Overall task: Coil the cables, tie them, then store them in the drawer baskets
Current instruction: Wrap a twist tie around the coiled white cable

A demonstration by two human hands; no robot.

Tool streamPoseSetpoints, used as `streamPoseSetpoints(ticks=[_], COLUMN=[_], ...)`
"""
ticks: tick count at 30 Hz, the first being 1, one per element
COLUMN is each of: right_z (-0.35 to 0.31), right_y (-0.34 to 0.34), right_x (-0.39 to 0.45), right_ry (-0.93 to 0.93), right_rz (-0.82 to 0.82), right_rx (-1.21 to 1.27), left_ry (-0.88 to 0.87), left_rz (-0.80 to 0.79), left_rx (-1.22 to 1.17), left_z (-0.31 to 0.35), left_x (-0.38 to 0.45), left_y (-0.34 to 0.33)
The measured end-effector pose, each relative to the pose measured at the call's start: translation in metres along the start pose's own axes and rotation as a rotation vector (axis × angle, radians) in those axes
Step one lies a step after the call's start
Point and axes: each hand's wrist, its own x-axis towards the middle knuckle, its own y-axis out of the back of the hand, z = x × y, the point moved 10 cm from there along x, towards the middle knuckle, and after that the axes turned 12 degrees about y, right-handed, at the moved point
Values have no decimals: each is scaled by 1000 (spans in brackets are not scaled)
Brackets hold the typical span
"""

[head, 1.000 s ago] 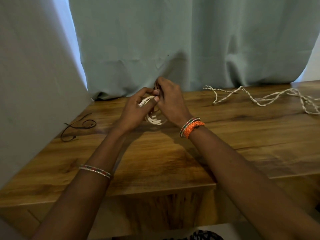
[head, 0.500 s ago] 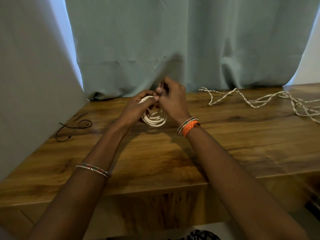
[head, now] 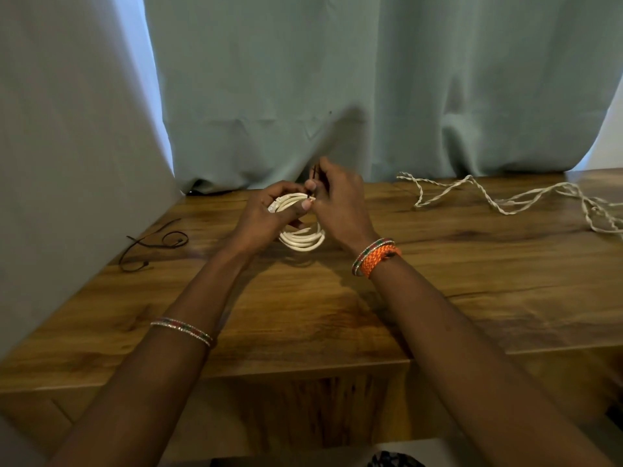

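Two hands meet above the wood-grain worktop (head: 438,298). The left hand (head: 266,217) grips a smooth, round white cable coil (head: 301,239); the right hand (head: 340,203), touching the coil's far side, pinches a thin dark tie (head: 315,173).

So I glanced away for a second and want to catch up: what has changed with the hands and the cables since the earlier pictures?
Little. The left hand still grips the coiled white cable, now showing more loops below the fingers, and the right hand keeps pinching the thin dark tie at the coil's top. The twisted white cable and the loose dark cord lie unmoved on the wooden table.
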Motion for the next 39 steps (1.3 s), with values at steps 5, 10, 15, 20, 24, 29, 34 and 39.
streamPoseSetpoints(ticks=[5,10,15,20,24,29,34,39], right_z=[-4,12,8,-10,-24,-37,-37,-17], right_y=[12,15,24,24,21,22,13,-1], right_x=[-2,-2,1,2,4,6,6,7], right_ry=[-38,-129,-19,73,140,227,232,70], right_rz=[108,154,196,245,205,178,100,19], right_rx=[42,-28,-102,27,140,95,132,391], left_ry=[-50,-131,104,291,368,396,339,305], left_rz=[47,84,-97,-68,-251,-437,-484,-341], left_rx=[20,135,-159,-321,-510,-750,-770,-667], left_z=[5,8,-5,-15,-19,-16,-8,-9], left_x=[-3,-9,-11,-1,-6,-8,-4,1], left_y=[-3,-2,-22,-11,-28,-34,-31,-15])
